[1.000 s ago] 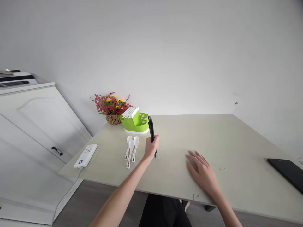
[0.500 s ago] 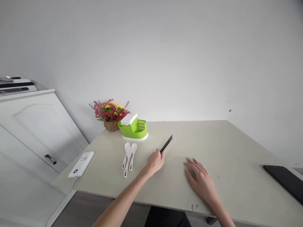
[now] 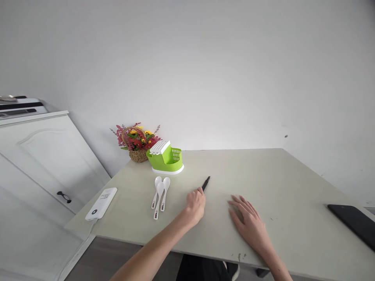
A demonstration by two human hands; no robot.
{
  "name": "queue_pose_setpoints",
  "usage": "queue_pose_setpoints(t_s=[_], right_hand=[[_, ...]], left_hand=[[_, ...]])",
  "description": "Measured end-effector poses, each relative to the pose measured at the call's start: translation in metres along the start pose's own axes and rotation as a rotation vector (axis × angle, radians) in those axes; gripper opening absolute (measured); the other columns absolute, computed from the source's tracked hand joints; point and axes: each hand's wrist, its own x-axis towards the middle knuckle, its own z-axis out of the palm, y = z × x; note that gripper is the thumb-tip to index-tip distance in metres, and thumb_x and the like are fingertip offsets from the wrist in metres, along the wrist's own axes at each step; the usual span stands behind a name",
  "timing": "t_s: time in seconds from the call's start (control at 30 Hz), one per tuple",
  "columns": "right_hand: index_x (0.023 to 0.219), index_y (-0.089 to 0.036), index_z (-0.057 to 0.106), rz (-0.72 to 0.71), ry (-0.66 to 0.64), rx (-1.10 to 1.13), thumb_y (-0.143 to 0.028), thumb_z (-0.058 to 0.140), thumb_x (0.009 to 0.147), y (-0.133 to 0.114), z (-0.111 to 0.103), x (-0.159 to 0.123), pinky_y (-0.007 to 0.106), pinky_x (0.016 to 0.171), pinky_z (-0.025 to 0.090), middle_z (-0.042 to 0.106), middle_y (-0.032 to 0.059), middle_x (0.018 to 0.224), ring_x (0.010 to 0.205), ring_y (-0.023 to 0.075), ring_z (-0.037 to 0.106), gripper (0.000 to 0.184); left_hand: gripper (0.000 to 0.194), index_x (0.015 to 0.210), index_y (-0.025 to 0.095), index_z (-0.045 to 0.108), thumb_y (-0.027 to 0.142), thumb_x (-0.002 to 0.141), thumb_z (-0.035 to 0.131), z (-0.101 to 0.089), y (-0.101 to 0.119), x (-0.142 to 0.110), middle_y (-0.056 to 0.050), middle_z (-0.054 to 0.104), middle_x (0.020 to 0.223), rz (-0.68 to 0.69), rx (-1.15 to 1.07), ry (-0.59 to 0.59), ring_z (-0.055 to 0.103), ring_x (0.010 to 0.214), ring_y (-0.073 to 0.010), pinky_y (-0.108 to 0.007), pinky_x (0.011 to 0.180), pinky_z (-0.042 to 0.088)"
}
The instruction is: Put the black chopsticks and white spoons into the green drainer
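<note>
- Well short of the bench's (image 3: 263,175) back edge, black chopsticks (image 3: 206,184) angle from the left hand's (image 3: 195,205) closed grip, near white spoons (image 3: 159,191).
- Print on the white power bank (image 3: 101,203) is too small to read.
- The right hand (image 3: 248,219) rests palm down, grip open, well apart from the phone (image 3: 353,222).

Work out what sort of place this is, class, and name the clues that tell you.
Probably a room in a home, perhaps a dining area: white panelled cabinet, woven basket of red and yellow flowers, and three white spoons on a pale table.
</note>
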Motion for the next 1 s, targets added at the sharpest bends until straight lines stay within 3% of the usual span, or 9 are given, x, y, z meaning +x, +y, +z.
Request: queue_pose_setpoints(t_s=[0.17, 0.3, 0.43, 0.53, 0.73, 0.87, 1.0], right_hand=[[0.134, -0.026, 0.067, 0.012, -0.013, 0.005, -0.045, 0.043, 0.105, 0.000, -0.003, -0.001, 0.056, 0.122, 0.038, 0.058, 0.0028, 0.154, 0.152, 0.0301, 0.040, 0.042], [0.135, -0.026, 0.066, 0.018, -0.026, 0.012, -0.047, 0.044, 0.104, 0.000, -0.005, -0.001, 0.056, 0.122, 0.038, 0.057, 0.0031, 0.155, 0.152, 0.0300, 0.040, 0.043], [0.135, -0.026, 0.067, 0.011, -0.034, 0.016, -0.048, 0.043, 0.105, 0.000, -0.006, -0.002, 0.058, 0.121, 0.039, 0.057, 0.0033, 0.155, 0.152, 0.0317, 0.039, 0.044], [0.135, -0.026, 0.067, 0.005, -0.030, 0.017, -0.049, 0.043, 0.105, 0.001, -0.005, -0.002, 0.059, 0.122, 0.038, 0.057, 0.0029, 0.155, 0.152, 0.0318, 0.040, 0.045], [0.134, -0.027, 0.067, 0.018, -0.030, 0.022, -0.050, 0.043, 0.104, 0.005, -0.001, -0.003, 0.058, 0.122, 0.039, 0.057, 0.0019, 0.155, 0.152, 0.0310, 0.040, 0.045], [0.135, -0.027, 0.066, 0.017, -0.033, 0.019, -0.051, 0.044, 0.104, 0.006, -0.001, -0.003, 0.058, 0.121, 0.039, 0.057, 0.0019, 0.155, 0.152, 0.0307, 0.040, 0.045], [0.135, -0.027, 0.066, 0.018, -0.037, 0.016, -0.050, 0.044, 0.104, 0.006, -0.002, -0.003, 0.058, 0.122, 0.039, 0.057, 0.0024, 0.155, 0.152, 0.0307, 0.040, 0.044]], left_hand=[[0.036, 0.128, 0.005, 0.060, 0.001, 0.092, 0.055, -0.003, -0.001, -0.006, -0.025, 0.071, 0.106, 0.002, 0.011, 0.035, 0.072, 0.104, -0.0332, -0.039, 0.087, 0.053], [0.034, 0.119, 0.005, 0.063, 0.032, 0.100, 0.059, -0.011, -0.014, -0.019, -0.024, 0.068, 0.109, -0.005, 0.027, 0.150, 0.067, 0.107, -0.0370, -0.045, 0.091, 0.050], [0.042, 0.110, 0.008, 0.066, 0.047, 0.102, 0.054, -0.021, -0.047, -0.035, -0.022, 0.067, 0.110, -0.097, 0.114, 0.406, 0.061, 0.111, -0.0383, -0.048, 0.096, 0.046], [0.044, 0.116, 0.007, 0.065, 0.048, 0.100, 0.058, -0.017, -0.082, -0.048, -0.023, 0.064, 0.116, -0.213, 0.169, 0.479, 0.059, 0.112, -0.0382, -0.048, 0.096, 0.046], [0.045, 0.112, 0.007, 0.064, 0.049, 0.096, 0.063, 0.011, -0.135, -0.063, -0.022, 0.064, 0.111, -0.372, 0.206, 0.418, 0.060, 0.109, -0.0373, -0.048, 0.093, 0.046], [0.047, 0.108, 0.004, 0.064, 0.050, 0.100, 0.055, 0.021, -0.149, -0.059, -0.022, 0.063, 0.108, -0.440, 0.171, 0.373, 0.061, 0.107, -0.0373, -0.045, 0.088, 0.048], [0.047, 0.106, 0.003, 0.065, 0.047, 0.104, 0.048, 0.025, -0.155, -0.050, -0.023, 0.064, 0.105, -0.417, 0.149, 0.359, 0.065, 0.102, -0.0362, -0.043, 0.083, 0.051]])
